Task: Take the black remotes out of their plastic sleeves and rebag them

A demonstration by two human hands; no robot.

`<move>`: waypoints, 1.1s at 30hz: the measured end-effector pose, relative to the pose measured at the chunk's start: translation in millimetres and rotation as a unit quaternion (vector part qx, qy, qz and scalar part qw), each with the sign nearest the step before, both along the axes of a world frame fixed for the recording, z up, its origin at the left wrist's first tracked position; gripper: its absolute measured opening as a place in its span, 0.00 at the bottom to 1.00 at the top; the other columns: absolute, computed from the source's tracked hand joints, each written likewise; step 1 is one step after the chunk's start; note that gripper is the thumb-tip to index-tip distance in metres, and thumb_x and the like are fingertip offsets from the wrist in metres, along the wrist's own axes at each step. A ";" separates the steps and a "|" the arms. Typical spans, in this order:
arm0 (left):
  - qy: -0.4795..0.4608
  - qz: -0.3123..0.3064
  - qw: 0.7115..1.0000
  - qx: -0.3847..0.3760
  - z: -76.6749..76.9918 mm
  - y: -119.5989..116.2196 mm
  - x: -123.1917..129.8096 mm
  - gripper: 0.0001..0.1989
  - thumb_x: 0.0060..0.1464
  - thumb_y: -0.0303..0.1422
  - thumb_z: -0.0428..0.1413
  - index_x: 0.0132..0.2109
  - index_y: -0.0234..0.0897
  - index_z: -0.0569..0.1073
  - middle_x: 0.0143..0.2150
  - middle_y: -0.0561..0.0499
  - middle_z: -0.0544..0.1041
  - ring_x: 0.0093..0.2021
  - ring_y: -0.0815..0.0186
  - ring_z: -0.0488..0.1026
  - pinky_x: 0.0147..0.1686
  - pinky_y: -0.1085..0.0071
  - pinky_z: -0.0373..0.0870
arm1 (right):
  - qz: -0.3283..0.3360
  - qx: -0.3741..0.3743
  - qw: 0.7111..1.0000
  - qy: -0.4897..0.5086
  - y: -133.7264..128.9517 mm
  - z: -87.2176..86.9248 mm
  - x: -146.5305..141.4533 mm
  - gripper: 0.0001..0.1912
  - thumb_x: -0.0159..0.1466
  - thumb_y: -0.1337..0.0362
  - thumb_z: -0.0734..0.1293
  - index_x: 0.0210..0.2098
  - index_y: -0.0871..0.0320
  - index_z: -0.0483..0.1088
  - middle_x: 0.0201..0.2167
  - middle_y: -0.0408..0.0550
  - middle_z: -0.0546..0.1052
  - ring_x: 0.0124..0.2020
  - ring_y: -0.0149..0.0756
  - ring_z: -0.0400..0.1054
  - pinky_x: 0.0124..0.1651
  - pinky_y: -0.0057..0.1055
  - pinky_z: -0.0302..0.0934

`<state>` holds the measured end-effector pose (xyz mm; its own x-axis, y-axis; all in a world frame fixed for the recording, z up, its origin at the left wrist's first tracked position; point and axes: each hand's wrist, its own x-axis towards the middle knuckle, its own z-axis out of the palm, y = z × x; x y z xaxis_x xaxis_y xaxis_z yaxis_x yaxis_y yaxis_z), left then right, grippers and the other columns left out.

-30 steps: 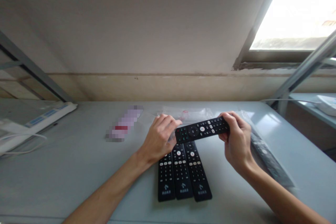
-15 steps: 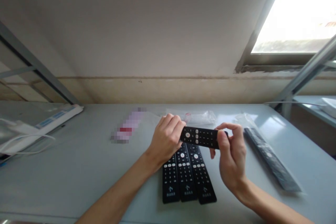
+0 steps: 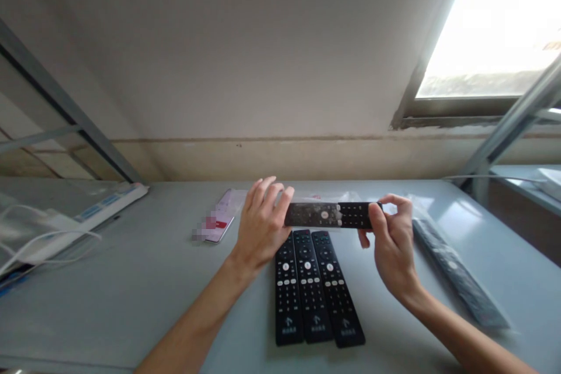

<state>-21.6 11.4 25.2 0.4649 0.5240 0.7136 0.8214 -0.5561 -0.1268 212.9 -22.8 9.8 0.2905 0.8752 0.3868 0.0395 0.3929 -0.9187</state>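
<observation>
Held level above the table, a black remote control has its left part under a clear plastic sleeve, while its right part is bare. My right hand is closed on the bare end, thumb on the button face. At the sleeved end is my left hand, its fingers raised and curved; its grip on the sleeved remote is partly hidden. Just below lie three unwrapped black remotes side by side: a left one, a middle one and a right one.
A bagged remote lies to the right. Behind my hands, clear plastic bags lie on the table. A phone rests left of my left hand. Farther left are a white power strip and cables. Metal bars flank both sides.
The plastic sleeve now shows over the remote's left part, which my left hand covered before. My left hand has shifted left and its fingers have lifted. My right hand keeps its grip.
</observation>
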 end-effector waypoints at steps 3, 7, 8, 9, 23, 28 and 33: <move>0.006 0.019 1.000 -0.007 -1.4 -0.9 1.7 0.09 0.59 0.27 0.58 0.47 0.37 0.71 0.44 0.42 0.76 0.51 0.48 0.71 0.53 0.52 0.72 | -0.018 0.004 1.000 0.026 -2.5 0.6 -3.5 0.20 0.70 0.48 0.67 0.38 0.48 0.50 0.16 0.29 0.61 0.14 0.27 0.56 0.17 0.23 0.48; 0.030 0.033 0.999 -0.023 -5.6 -7.9 13.3 0.08 0.55 0.21 0.55 0.37 0.40 0.67 0.38 0.44 0.74 0.44 0.52 0.71 0.45 0.57 0.71 | 0.035 -0.001 0.999 0.024 -14.0 -9.1 -16.3 0.19 0.72 0.52 0.67 0.36 0.49 0.50 0.18 0.30 0.60 0.15 0.26 0.58 0.19 0.24 0.52; 0.035 0.034 0.999 -0.023 -6.4 -9.4 15.4 0.09 0.54 0.21 0.54 0.36 0.41 0.66 0.36 0.45 0.74 0.41 0.53 0.70 0.42 0.59 0.71 | 0.049 -0.002 0.999 0.011 -16.7 -12.3 -18.6 0.18 0.72 0.53 0.66 0.35 0.50 0.51 0.20 0.31 0.62 0.16 0.26 0.59 0.20 0.25 0.54; 0.038 0.035 0.998 -0.021 -7.0 -10.4 16.9 0.10 0.54 0.20 0.53 0.36 0.41 0.65 0.35 0.46 0.73 0.38 0.54 0.70 0.39 0.60 0.69 | 0.056 -0.003 0.998 -0.004 -18.8 -15.4 -20.1 0.18 0.72 0.54 0.66 0.35 0.50 0.52 0.22 0.33 0.64 0.17 0.26 0.61 0.22 0.25 0.57; 0.055 0.059 0.996 -0.040 -4.2 -11.3 14.2 0.07 0.52 0.23 0.54 0.36 0.40 0.69 0.36 0.46 0.73 0.39 0.53 0.69 0.39 0.59 0.64 | 0.143 0.087 0.962 -0.217 -23.4 -11.9 -14.6 0.18 0.76 0.56 0.60 0.54 0.52 0.79 0.31 0.45 0.73 0.29 0.33 0.67 0.32 0.31 0.66; 0.041 0.014 0.999 -0.030 -4.6 -15.8 21.0 0.07 0.50 0.23 0.54 0.36 0.39 0.68 0.34 0.46 0.73 0.38 0.53 0.69 0.38 0.59 0.66 | 0.161 0.121 0.954 -0.222 -27.5 -10.6 -13.0 0.17 0.74 0.59 0.65 0.58 0.49 0.77 0.35 0.47 0.75 0.32 0.35 0.69 0.34 0.32 0.68; 0.000 -0.022 0.999 -0.041 -12.6 -13.4 18.4 0.16 0.46 0.22 0.54 0.45 0.37 0.68 0.38 0.44 0.76 0.40 0.52 0.74 0.40 0.59 0.70 | 0.148 0.172 0.955 -0.189 -27.9 -3.0 -7.7 0.18 0.74 0.70 0.63 0.56 0.48 0.78 0.39 0.47 0.77 0.33 0.33 0.72 0.34 0.31 0.68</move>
<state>-3.2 -2.1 12.6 0.4882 0.5593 0.6700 0.7960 -0.6001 -0.0791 205.1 -50.7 6.8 -0.1672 0.6991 0.6952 0.1838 0.7148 -0.6747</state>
